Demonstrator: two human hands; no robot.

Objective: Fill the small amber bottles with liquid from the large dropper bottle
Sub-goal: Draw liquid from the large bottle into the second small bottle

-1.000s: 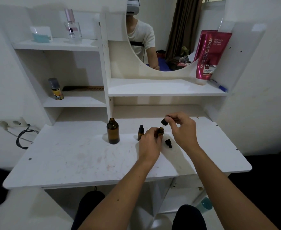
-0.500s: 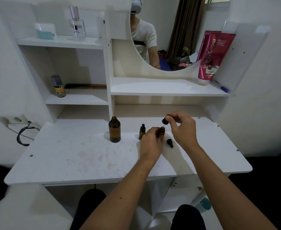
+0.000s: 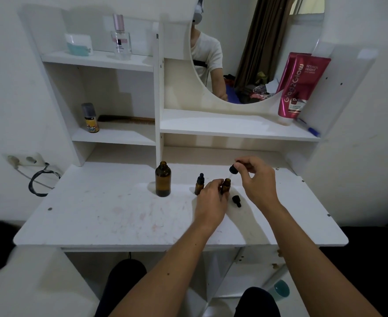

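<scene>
Little has moved since the earlier frames: both hands keep their places at the middle of the frame, and the dropper stays poised over the same small bottle. Fingers (image 3: 243, 164) of the right hand (image 3: 258, 179) pinch the black bulb of the dropper (image 3: 233, 169), whose thin tube points down toward the open neck of the uncapped small amber bottle (image 3: 226, 185); whether the tip touches the rim is too fine to tell. Fingers (image 3: 218, 185) of the left hand (image 3: 211, 200) curl round that bottle and hold it upright on the table (image 3: 119, 216). Just to its left stands a second small amber bottle (image 3: 199, 185), with its black dropper cap on. A loose black cap (image 3: 236, 200) lies on the table just right of the held bottle, below the right hand. Further left, near the centre of the frame, the large amber bottle (image 3: 163, 181) stands upright and open. On the shelves in the upper part of the frame are a perfume bottle (image 3: 120, 40), a comb (image 3: 126, 119) and a pink tube (image 3: 299, 85) leaning by the round mirror (image 3: 268, 53).
</scene>
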